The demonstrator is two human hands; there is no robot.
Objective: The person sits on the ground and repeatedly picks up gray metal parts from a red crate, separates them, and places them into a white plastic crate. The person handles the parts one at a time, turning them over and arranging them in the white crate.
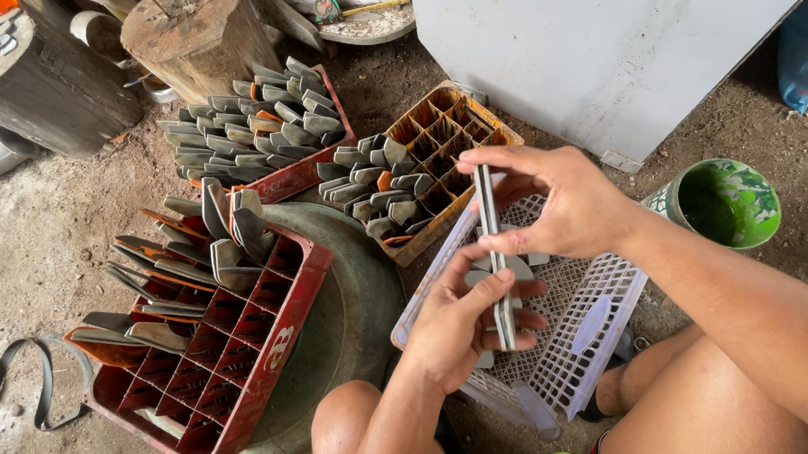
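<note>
Bare knees of the seated person fill the bottom edge; just above them, left hand point(458, 323) pinches the lower end of a narrow grey metal strip point(493, 249), fingers closed round it, thumb laid along its side; right hand point(563, 202) grips the upper end of the same strip, fingers curled shut on it, so the strip stands near upright between both hands; directly beneath, white plastic mesh basket point(586, 323) on the dirt floor, holding a few flat grey pieces; to the person's left, red compartment crate point(242, 347) tilted against a round dull-green metal basin point(353, 306), its upper cells filled with bent grey metal pieces, lower cells bare; beyond the hands, orange compartment crate point(454, 124), part filled with the same grey pieces; farther back, second red crate point(314, 167) packed with them; wooden stump point(196, 38) and log point(43, 86) at the far edge; green plastic bucket point(725, 205) well apart on the right, near a large grey sheet-metal panel point(619, 41); black rubber strap point(26, 372) lying loose on the floor at far left
</note>
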